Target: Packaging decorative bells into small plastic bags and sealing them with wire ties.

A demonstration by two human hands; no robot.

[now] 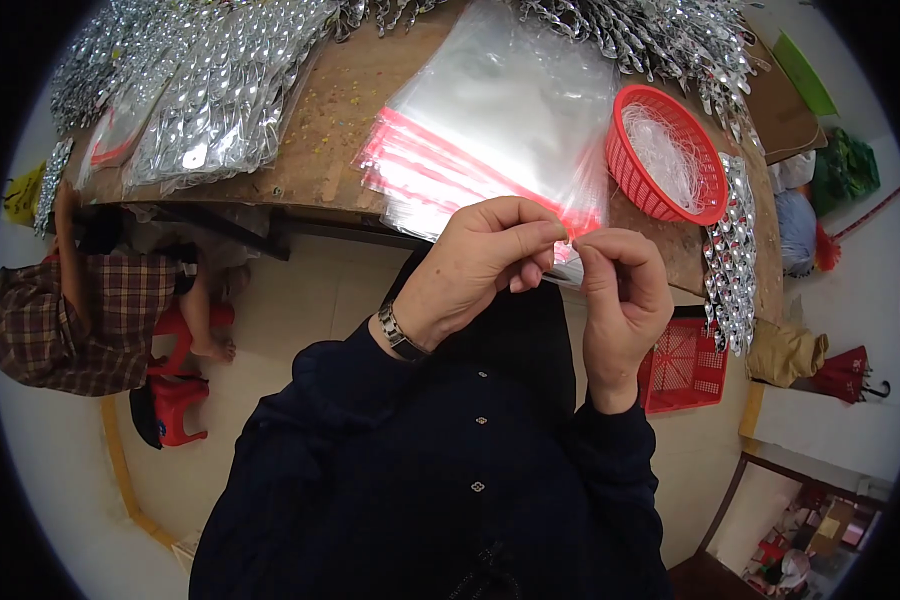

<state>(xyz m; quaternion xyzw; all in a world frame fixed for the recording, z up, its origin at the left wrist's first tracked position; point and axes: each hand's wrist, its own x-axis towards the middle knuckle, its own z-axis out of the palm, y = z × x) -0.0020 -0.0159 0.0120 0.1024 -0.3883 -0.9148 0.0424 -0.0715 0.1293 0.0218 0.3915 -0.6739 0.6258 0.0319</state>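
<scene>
One round red basket (pixel 627 175) holds clear threads (pixel 660 150), too tangled to count. Left of the basket lies one stack of clear plastic bags (pixel 515 110) with red edges, their number uncountable, the near edge partly covered by the left hand (pixel 470 265). Below-left of the basket, this hand and the right hand (pixel 625 300) each pinch thumb to forefinger; anything between is too small to make out. Below the basket, silver twisted strips (pixel 735 260) partly hide one red rectangular crate (pixel 685 365).

This is looking like a workshop: silver strands (pixel 232 105) and bags (pixel 510 95) are crowding a bench (pixel 342 110) across the upper frame; a co-worker (pixel 85 315) is sitting at left.
</scene>
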